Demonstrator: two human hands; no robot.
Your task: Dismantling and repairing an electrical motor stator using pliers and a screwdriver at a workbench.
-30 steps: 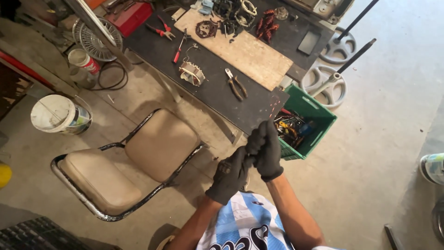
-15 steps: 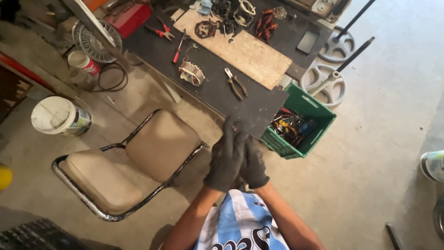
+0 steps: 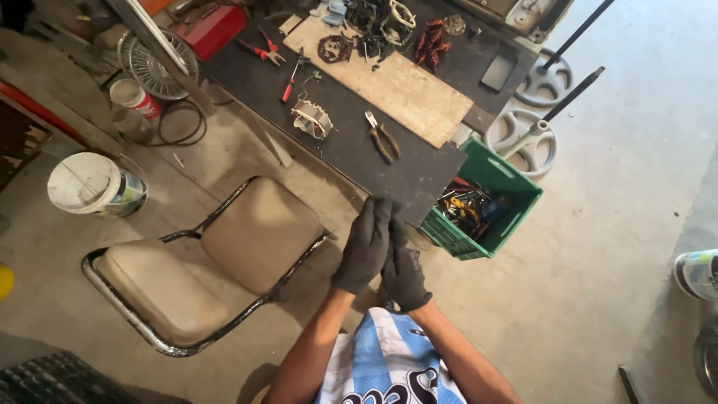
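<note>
— What's nearest the camera?

— A blue-and-white striped shirt [image 3: 385,359] at the bottom edge, and two bare forearms rising from it. Both hands wear dark gloves. The left hand [image 3: 364,247] and the right hand [image 3: 404,269] are pressed together palm to palm, the left reaching a little higher.

— And the fingers?

— Straight and held together on both hands, laid flat against those of the other hand. They clamp on nothing that I can see; each hand touches only the other.

— What lies beneath them?

— Bare concrete floor [image 3: 598,284]. To the left stands a tan padded chair [image 3: 217,262] on a dark metal frame, its seat vacant. Just right of the hands sits a green plastic crate [image 3: 516,196] with a tangle of tools inside, touching the corner of the desk.

— Farther on?

— The dark desk [image 3: 419,176] runs diagonally, its near corner just past the fingertips. On it lie pliers [image 3: 383,138], a wound motor stator [image 3: 312,120], a red-handled screwdriver [image 3: 290,82] and a pale wooden board [image 3: 396,86]; beyond the board are more coils and parts, too small to tell apart. Left of the chair is a white bucket [image 3: 93,183]. At the far left, a round wire fan grille [image 3: 153,63]; at the far right, two grey round stand bases [image 3: 535,135] with black poles.
</note>
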